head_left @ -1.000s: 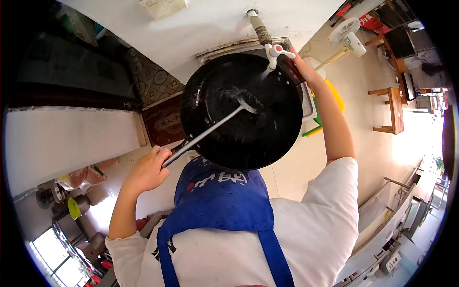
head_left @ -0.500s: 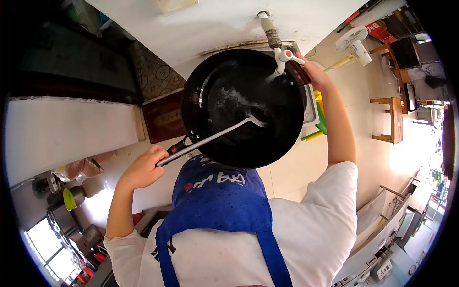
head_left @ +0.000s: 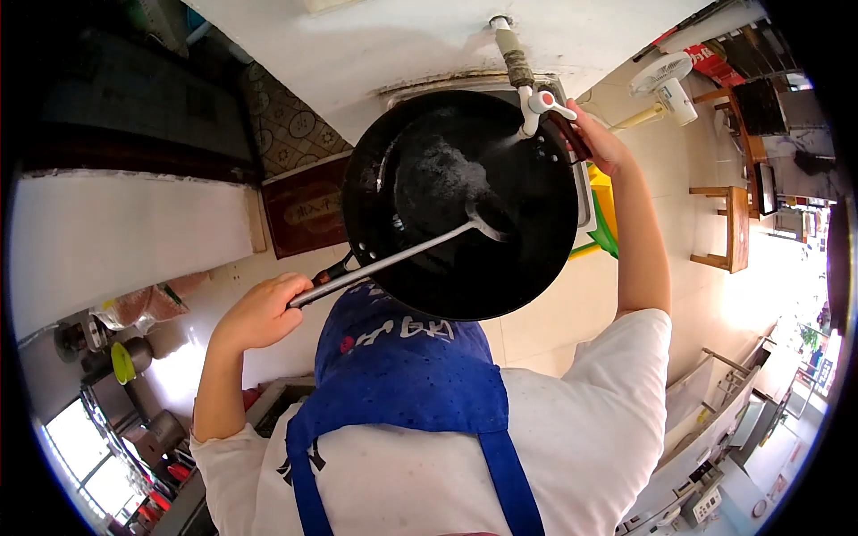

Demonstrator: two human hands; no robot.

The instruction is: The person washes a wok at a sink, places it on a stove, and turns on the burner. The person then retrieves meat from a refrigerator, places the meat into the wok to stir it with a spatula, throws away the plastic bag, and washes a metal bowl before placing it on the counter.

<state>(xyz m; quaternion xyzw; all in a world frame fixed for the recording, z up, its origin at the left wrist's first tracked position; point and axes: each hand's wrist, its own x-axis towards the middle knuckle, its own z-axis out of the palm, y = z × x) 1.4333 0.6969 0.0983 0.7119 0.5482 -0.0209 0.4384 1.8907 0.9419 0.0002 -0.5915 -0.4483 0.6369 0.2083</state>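
A large black wok (head_left: 527,259) sits tilted under a white tap (head_left: 529,125), and water runs from the tap into it. White froth spreads over part of the wok's inside. My left hand (head_left: 264,313) is closed around the long metal handle of a ladle (head_left: 393,261), whose bowl rests inside the wok. Just beyond those fingers is the wok's side handle (head_left: 332,270); whether they touch it I cannot tell. My right hand (head_left: 601,143) grips the brown wooden handle (head_left: 572,138) on the wok's far right, close beside the tap lever.
A sink edge (head_left: 586,201) shows behind the wok, against the white wall (head_left: 429,45). Yellow and green plastic (head_left: 603,223) lies below my right forearm. Farther right stand a white fan (head_left: 670,89) and a wooden stool (head_left: 735,228). A dark red mat (head_left: 304,210) lies at left.
The wok has shifted slightly right in view, and the froth inside has spread. The ladle's bowl has moved a little right and down. Both hands keep their holds.
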